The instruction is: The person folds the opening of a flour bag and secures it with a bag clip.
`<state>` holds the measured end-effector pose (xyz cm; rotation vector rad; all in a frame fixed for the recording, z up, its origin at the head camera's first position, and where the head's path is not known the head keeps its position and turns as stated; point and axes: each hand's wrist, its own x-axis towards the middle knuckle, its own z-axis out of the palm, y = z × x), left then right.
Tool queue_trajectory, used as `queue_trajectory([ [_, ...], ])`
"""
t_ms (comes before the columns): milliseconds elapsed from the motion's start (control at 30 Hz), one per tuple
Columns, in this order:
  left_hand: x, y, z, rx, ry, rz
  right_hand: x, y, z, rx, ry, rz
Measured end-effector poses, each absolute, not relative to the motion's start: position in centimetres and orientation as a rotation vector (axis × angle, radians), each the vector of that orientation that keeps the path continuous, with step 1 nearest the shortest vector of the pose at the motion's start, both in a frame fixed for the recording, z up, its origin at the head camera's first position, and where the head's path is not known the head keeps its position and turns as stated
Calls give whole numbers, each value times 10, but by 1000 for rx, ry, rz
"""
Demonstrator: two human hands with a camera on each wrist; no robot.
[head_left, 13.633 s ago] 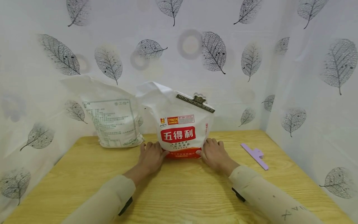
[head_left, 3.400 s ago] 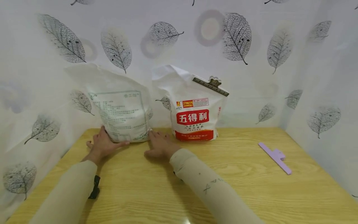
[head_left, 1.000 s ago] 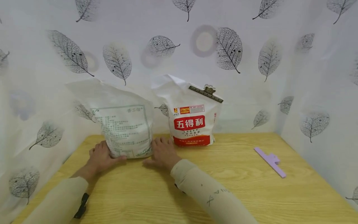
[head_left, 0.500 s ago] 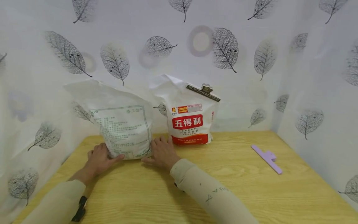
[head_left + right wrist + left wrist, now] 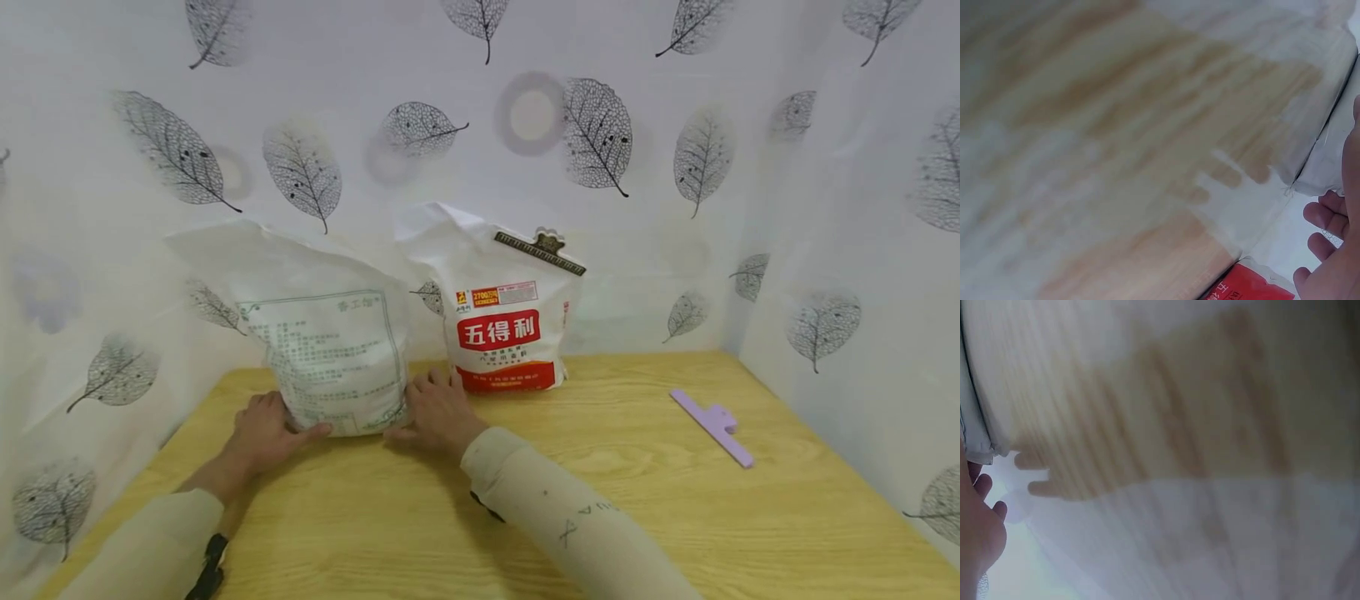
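Observation:
In the head view, a plump white bag (image 5: 326, 354) with green print stands upright on the table at left. My left hand (image 5: 262, 432) grips its lower left side, thumb along the front bottom edge and fingers partly hidden beside it. The right hand (image 5: 435, 412) holds the lower right corner, fingers against the side and thumb low in front. Both wrist views show the bag's edge by the fingers, with the left hand (image 5: 982, 531) and right hand (image 5: 1335, 244) at the frame's side.
Just right of the white bag stands a red-and-white flour bag (image 5: 498, 333), its top pinched by a dark gold clip (image 5: 540, 250). A lilac bag clip (image 5: 712, 427) lies on the wooden table (image 5: 600, 467) at right. A leaf-print curtain (image 5: 480, 183) hangs close behind.
Earlier, both hands held the flour bag; it then stood farther back. They have since taken the white bag by its base and slid it toward me, with slight movement in the last second.

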<state>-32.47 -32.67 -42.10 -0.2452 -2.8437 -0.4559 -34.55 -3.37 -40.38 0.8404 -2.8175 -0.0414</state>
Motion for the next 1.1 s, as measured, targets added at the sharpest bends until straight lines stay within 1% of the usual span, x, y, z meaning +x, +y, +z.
queue_trajectory([
  [267,-329,-328,-420,-324,-2852,-453,-343,-32,-402,840,-2848,11],
  [1100,-320,-314,-415,-257,-2974,-542,-340,-26,-404,829,-2895,-65],
])
